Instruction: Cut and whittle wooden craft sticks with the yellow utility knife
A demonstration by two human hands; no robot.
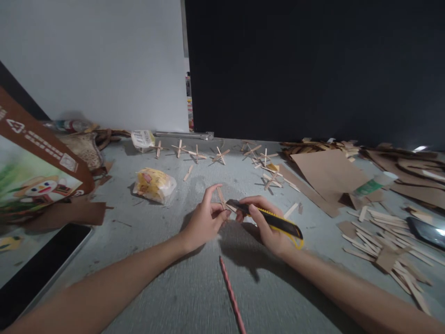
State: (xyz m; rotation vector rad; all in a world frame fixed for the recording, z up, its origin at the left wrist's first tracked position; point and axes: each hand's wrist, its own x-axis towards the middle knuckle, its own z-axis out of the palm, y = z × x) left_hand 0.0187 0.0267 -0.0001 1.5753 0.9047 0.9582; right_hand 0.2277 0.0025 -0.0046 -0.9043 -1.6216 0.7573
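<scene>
Between the fingers of my left hand [205, 220] is a small piece of wooden craft stick [221, 197], held slanting up from the table. My right hand [266, 222] is closed around a yellow and black utility knife [278, 221], whose front end points left and meets the stick. A second short stick piece [230, 208] shows beside the knife tip; which hand holds it I cannot tell. Just below my hands, a red twisted pencil-like rod [230, 292] lies on the grey table [167, 287].
Several crossed-stick pieces [219, 155] stand along the back. A yellow snack packet [155, 184] sits left of centre. Loose craft sticks [382, 246] and cardboard sheets [330, 176] spread on the right. A dark phone [43, 266] and a large printed bag [38, 171] occupy the left.
</scene>
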